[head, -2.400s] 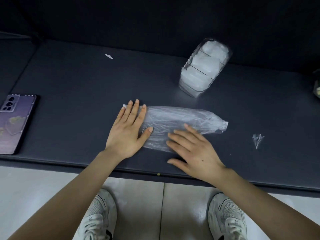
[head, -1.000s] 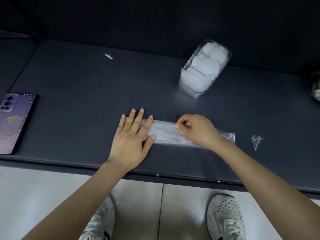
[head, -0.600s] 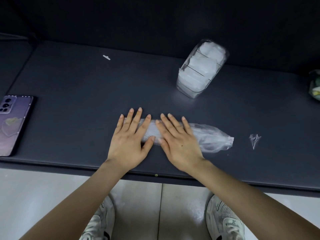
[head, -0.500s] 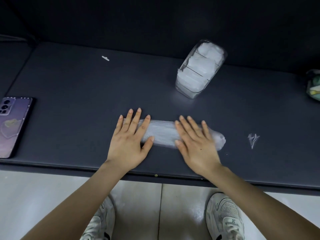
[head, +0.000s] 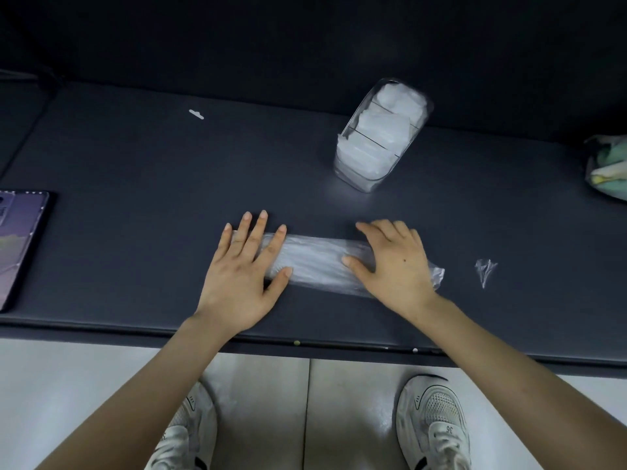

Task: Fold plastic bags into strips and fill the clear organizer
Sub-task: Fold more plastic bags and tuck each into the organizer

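Pinning left end of bag (head: pixel 319 262), frame centre, with flat left hand (head: pixel 242 276); sweeping flat right hand (head: pixel 395 262) rightward. Narrower than before: now a strip, probably nearly ready for organizer (head: pixel 380 137).

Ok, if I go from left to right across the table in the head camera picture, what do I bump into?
phone → left hand → plastic bag strip between the hands → right hand → little plastic scrap → pale green bundle at the right edge.
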Tool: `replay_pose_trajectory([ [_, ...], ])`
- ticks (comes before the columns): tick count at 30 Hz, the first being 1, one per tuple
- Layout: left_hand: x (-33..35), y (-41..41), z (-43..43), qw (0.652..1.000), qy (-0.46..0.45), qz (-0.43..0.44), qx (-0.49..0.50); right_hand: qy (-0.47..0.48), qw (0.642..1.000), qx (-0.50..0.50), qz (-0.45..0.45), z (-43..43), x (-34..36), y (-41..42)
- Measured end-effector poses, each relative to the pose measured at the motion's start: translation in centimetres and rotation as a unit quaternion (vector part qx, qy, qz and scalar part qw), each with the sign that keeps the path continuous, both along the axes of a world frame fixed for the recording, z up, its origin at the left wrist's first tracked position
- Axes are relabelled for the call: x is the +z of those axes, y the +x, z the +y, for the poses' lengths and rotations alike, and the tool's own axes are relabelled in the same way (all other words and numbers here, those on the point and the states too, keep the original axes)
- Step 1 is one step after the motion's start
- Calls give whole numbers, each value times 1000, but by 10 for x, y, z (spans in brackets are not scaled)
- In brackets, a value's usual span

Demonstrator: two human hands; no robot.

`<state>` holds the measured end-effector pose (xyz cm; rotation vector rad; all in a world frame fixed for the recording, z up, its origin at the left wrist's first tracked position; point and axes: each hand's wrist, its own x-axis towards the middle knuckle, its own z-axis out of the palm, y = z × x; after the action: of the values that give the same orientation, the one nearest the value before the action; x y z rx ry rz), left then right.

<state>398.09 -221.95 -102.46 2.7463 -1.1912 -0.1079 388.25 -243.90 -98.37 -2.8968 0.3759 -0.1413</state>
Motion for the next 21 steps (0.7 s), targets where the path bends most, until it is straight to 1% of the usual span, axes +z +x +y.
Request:
replay_pose_trajectory([
  [2,3,7,1,1000,-2,-16,-9,17,999,-11,45,-3,5,9],
  [4,11,14,-2,998,-38,-43,-9,48,995,-20,81,-3,6,11],
  [6,21,11,-6,990,-126,-53,-19,79,992,-35,88,-3,4,9],
  [7,23,6,-8,982,-179,-42,-28,98,991,-40,83,-1,5,8],
  [8,25,-1,-11,974,-223,-16,-38,111,990,-43,79,1,6,8],
  [9,26,-9,-14,967,-247,18,-52,122,988,-46,85,3,9,8],
  [10,24,-17,-16,964,-253,49,-68,131,985,-50,98,5,11,9],
  [12,18,-26,-20,965,-232,83,-93,163,976,-61,132,7,17,11],
  [14,12,-30,-22,964,-225,99,-98,244,953,-83,162,9,24,13],
  [15,10,-30,-22,962,-235,104,-88,302,932,-104,173,10,27,15],
  [16,10,-29,-24,960,-248,104,-75,368,901,-133,185,12,29,17],
  [17,10,-28,-26,959,-259,98,-60,441,860,-168,197,14,31,18],
  [18,10,-28,-27,957,-271,90,-43,518,804,-206,206,14,32,18],
  [19,12,-27,-29,955,-284,86,-21,603,730,-241,214,14,34,18],
  [20,14,-26,-31,949,-301,95,10,686,645,-260,215,9,35,18],
  [21,18,-25,-33,939,-320,120,47,762,557,-266,197,3,36,18],
])
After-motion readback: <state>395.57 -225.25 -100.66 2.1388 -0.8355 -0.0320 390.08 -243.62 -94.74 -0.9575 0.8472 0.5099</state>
